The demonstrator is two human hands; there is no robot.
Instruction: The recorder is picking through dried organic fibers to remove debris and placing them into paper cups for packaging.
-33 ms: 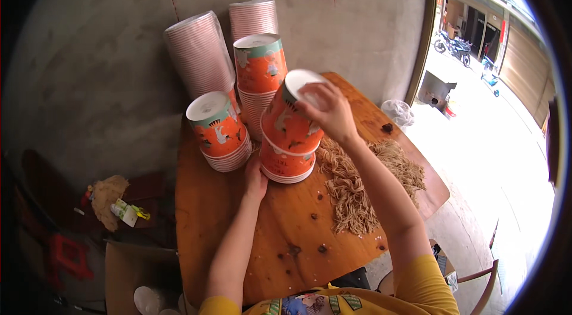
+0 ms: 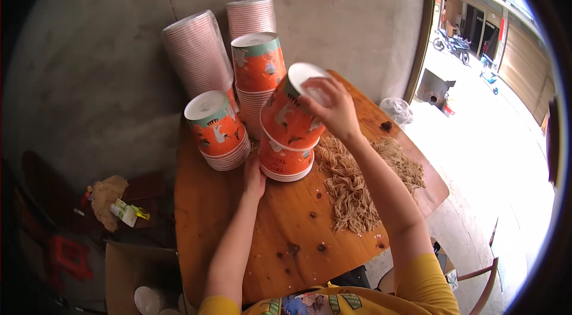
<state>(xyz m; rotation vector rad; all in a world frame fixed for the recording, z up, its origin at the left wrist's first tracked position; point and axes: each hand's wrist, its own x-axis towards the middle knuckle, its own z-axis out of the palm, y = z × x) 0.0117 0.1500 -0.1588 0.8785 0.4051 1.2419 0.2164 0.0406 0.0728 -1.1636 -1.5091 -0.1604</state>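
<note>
My right hand (image 2: 330, 105) grips the white base of an upside-down orange paper bucket (image 2: 292, 117) with a green band and animal pictures. Tilted a little, that bucket sits partly raised over a short stack of like paper buckets (image 2: 286, 163), whose white rims show at the bottom. Low on the left side of this stack, my left hand (image 2: 255, 179) holds against it, its fingers partly hidden. To the left stands another short stack of upturned orange buckets (image 2: 217, 130). A taller stack (image 2: 259, 68) rises behind.
Two tall plastic-wrapped stacks of pale-rimmed buckets (image 2: 196, 50) lean near the wall. A heap of tan noodle-like strands (image 2: 357, 184) lies on the wooden table (image 2: 286, 237), right of my stack. An open cardboard box (image 2: 128, 261) with white tubs stands at lower left. A doorway opens at right.
My right hand has risen slightly with the tilted bucket, a little away from the stack below. My left hand keeps its place at the stack.
</note>
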